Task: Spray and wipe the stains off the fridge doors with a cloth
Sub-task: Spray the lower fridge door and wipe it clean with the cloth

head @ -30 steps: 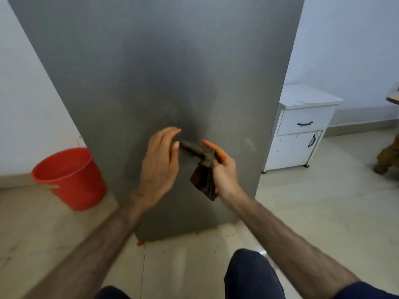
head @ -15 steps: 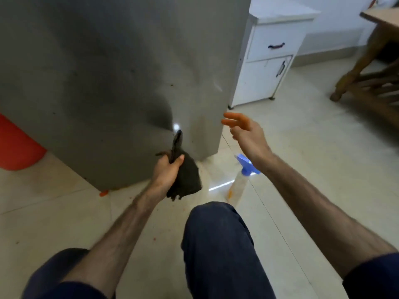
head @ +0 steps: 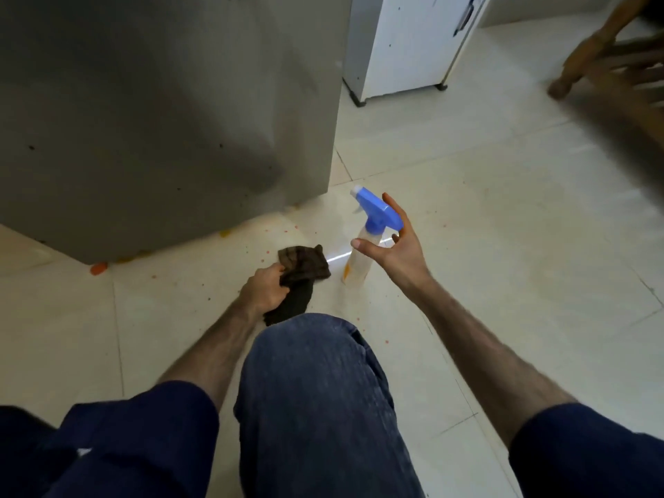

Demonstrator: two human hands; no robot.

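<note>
Head view, nearest first: a bent knee (head: pixel 316 389) in dark trousers fills the bottom of the frame, which suggests the person is crouched low to work the bottom of the fridge (head: pixel 161 113). Just beyond the knee, the left hand (head: pixel 264 291) is fisted around a dark cloth (head: pixel 303 269), fingers curled tight on its bunched middle while a loose end hangs toward the floor (head: pixel 503 246); parking the cloth there looks meant to free the other hand for spraying. A little farther out, the right hand (head: pixel 393 246) has its fingers spread and curved, thumb out front, cupped around the neck of the bottle (head: pixel 359 257) but not yet closed on it. The bottle stands upright on the floor, near the fridge's lower right corner, its blue trigger head pointing left toward the grey door. That door shows dark specks, and orange flecks dot the tiles beneath it. Farthest off are a white cabinet (head: pixel 406 44) and wooden furniture legs (head: pixel 603 52). Compared with half a second ago, the gaze has tipped further down, the right hand has dropped from beside the fridge edge to the bottle, and the cloth has come off the door and sunk low beside the knee.
</note>
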